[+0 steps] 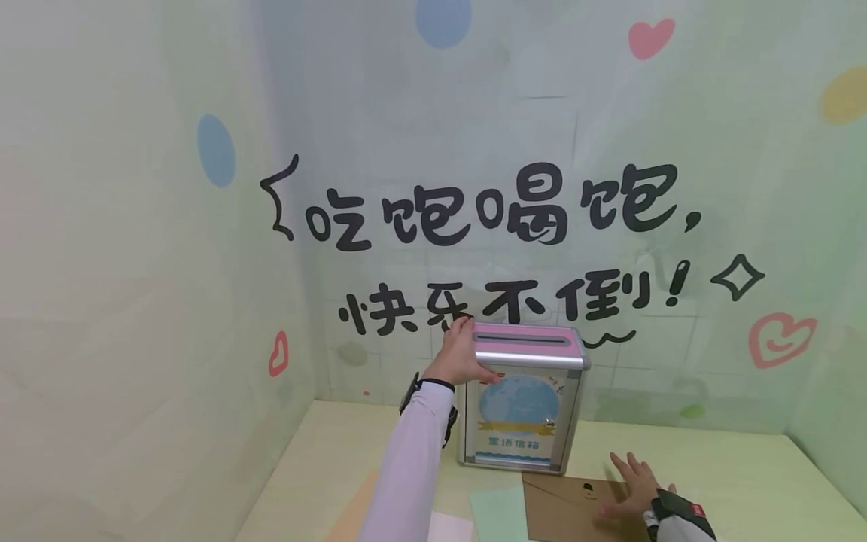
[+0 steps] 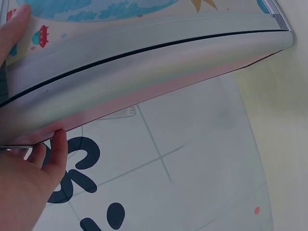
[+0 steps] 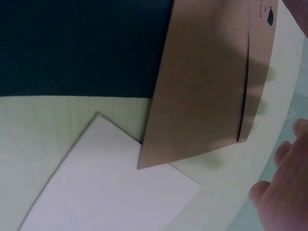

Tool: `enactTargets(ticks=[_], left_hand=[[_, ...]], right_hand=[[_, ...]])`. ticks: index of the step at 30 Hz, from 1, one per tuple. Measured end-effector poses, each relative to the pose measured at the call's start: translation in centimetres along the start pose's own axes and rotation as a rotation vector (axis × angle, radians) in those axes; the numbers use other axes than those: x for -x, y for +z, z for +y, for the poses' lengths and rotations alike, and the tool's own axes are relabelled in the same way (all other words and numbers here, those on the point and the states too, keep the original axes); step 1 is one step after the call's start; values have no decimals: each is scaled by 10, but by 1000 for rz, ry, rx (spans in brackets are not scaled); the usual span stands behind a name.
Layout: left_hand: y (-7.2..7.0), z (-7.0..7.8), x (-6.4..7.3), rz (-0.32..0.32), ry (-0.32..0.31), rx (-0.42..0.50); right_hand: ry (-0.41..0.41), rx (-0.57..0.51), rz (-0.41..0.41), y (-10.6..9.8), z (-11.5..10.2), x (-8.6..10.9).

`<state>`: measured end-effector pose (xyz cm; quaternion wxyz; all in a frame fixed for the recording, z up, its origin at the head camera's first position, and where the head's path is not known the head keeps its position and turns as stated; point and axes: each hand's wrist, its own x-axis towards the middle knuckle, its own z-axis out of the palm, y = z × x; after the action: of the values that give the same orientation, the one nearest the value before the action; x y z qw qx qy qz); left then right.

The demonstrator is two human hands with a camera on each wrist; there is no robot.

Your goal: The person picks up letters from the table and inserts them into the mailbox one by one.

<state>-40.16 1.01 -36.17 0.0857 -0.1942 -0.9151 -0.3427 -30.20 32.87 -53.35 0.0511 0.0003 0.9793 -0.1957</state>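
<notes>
A letter box [image 1: 524, 406] with a pink slotted top and silver frame stands upright on the table, by the back wall. My left hand [image 1: 460, 357] grips its upper left corner, thumb on the front face and fingers over the top; the left wrist view shows the fingertips [image 2: 58, 139] at the pink top's edge. A brown envelope [image 1: 558, 512] lies flat in front of the box. Over its right part, my right hand [image 1: 637, 485] spreads its fingers and holds nothing. In the right wrist view the envelope's flap lies toward that hand.
Mint-green paper [image 1: 497, 512], a pale pink sheet [image 1: 450, 527] and orange paper [image 1: 355, 508] lie left of the envelope on the light wooden table [image 1: 311, 444]. Walls with printed lettering stand behind and to both sides. A dark blue-green area [image 3: 77, 48] borders the envelope.
</notes>
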Motion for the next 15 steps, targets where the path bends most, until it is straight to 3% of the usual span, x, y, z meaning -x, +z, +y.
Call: enactTargets(ticks=[7, 15], left_hand=[[1, 1, 3, -5, -3, 14], [-1, 4, 3, -6, -22, 1]], right_hand=[[24, 37, -28, 15, 7, 0], [16, 51, -23, 13, 12, 0]])
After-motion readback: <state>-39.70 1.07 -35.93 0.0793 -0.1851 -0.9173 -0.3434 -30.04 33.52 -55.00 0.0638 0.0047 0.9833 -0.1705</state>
